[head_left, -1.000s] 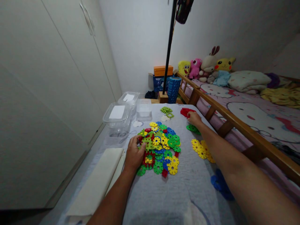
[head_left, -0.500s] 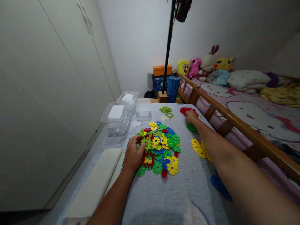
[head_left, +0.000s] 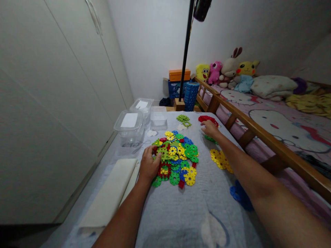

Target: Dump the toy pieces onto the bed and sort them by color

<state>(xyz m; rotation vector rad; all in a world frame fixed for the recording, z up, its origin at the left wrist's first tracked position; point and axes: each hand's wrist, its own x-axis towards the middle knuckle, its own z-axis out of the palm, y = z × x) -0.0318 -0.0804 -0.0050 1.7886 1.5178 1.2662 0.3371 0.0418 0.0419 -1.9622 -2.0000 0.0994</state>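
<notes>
A heap of mixed flower-shaped plastic pieces [head_left: 181, 160] in yellow, green, blue and red lies on a grey cloth [head_left: 181, 213]. My left hand [head_left: 149, 166] rests on the heap's left edge, fingers curled over pieces beside a light-green grid piece [head_left: 163, 154]; what they grip is hidden. My right hand [head_left: 210, 128] hovers palm down with fingers loosely stretched, just in front of a pile of red pieces [head_left: 207, 119] and above a green pile [head_left: 210, 139]. It holds nothing that I can see.
Sorted piles: yellow [head_left: 219, 160], blue [head_left: 239, 194], light green [head_left: 183, 119]. Clear lidded boxes [head_left: 129, 125] and an open tub [head_left: 158, 117] stand at the back left, a white pad [head_left: 111, 193] on the left. A wooden bed rail [head_left: 258, 132] runs along the right, wardrobe doors on the left.
My right hand has drawn back a little from the red pile toward me. The left hand stays on the heap's edge. The view has shifted slightly.
</notes>
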